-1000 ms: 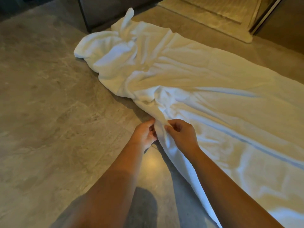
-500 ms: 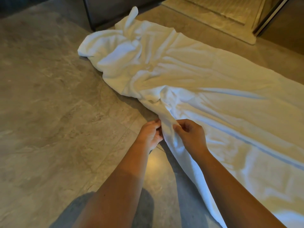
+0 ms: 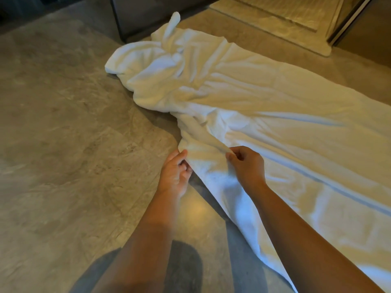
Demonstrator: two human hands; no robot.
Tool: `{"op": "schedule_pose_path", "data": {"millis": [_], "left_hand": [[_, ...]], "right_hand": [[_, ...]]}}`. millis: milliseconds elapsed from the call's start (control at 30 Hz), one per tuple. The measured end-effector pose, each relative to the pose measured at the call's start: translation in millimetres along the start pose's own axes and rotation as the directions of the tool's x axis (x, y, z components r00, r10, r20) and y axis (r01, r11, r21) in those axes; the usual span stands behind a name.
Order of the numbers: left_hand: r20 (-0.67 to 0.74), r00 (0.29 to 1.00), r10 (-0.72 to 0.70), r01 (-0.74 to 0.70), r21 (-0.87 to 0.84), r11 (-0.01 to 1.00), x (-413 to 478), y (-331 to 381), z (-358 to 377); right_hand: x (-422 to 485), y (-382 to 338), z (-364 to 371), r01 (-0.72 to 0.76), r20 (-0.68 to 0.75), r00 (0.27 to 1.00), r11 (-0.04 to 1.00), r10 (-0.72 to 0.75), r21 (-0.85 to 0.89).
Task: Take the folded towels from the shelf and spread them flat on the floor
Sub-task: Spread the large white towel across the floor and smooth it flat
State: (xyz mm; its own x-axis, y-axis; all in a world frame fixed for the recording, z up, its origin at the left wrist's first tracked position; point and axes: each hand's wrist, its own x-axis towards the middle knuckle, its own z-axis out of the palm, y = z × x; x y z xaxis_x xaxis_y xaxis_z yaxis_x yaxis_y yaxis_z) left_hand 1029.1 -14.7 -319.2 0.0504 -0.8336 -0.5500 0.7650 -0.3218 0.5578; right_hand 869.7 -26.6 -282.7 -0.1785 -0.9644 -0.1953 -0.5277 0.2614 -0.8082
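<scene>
Reaching forward from the bottom of the frame, two bare forearms meet at the near edge of a large white towel (image 3: 264, 115) that lies on a grey stone-look floor (image 3: 63, 134). The left hand (image 3: 174, 173) pinches the towel's hem at centre frame, thumb on top and fingers curled under the cloth. The right hand (image 3: 247, 166), just beside it to the right, is closed on a raised fold of the same edge. The two hands sit near each other but do not touch, with a short lifted span of cloth between them.

From that point the towel's near edge runs diagonally down to the lower right corner of the frame. Most of the cloth on the right side lies fairly flat with long shallow wrinkles. Its far end, at upper centre, is bunched and twisted into a heap, with one rolled tip standing up.

Bare floor fills the whole left half of the frame. A dark cabinet base (image 3: 148, 15) stands at top centre, touching or very near the bunched end. A pale raised threshold (image 3: 275, 20) crosses the upper right.
</scene>
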Motion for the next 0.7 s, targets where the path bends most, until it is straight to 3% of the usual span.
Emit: {"op": "schedule_pose_path", "data": {"millis": [100, 233, 333, 433, 533, 600, 700], "left_hand": [[0.004, 0.996, 0.090, -0.090, 0.063, 0.994, -12, 12, -14], [0.005, 0.988, 0.154, -0.152, 0.177, 0.972, -29, 24, -46], [-0.079, 0.984, 0.159, -0.127, 0.311, 0.942, -43, 32, -75], [-0.176, 0.971, 0.160, -0.068, 0.440, 0.895, -51, 30, -89], [-0.331, 0.919, 0.216, -0.024, 0.499, 0.866, -41, 34, -81], [-0.425, 0.852, 0.305, 0.019, 0.607, 0.794, -28, 46, -69], [-0.406, 0.809, 0.425, -0.005, 0.719, 0.695, -14, 81, -43]], "right_hand": [[-1, -1, 10, 0.026, 0.047, 0.999, 0.997, -0.022, -0.078], [-6, 2, 27, 0.037, 0.229, 0.973, 0.978, 0.012, -0.205], [-12, 5, 36, 0.047, 0.361, 0.931, 0.960, 0.059, -0.276], [-19, 2, 42, 0.178, 0.507, 0.859, 0.887, 0.071, -0.426], [-24, -13, 38, 0.220, 0.494, 0.869, 0.866, 0.036, -0.450], [-25, -30, 31, 0.275, 0.479, 0.878, 0.832, -0.014, -0.481], [-22, -67, 21, 0.346, 0.467, 0.881, 0.766, -0.068, -0.542]]}}
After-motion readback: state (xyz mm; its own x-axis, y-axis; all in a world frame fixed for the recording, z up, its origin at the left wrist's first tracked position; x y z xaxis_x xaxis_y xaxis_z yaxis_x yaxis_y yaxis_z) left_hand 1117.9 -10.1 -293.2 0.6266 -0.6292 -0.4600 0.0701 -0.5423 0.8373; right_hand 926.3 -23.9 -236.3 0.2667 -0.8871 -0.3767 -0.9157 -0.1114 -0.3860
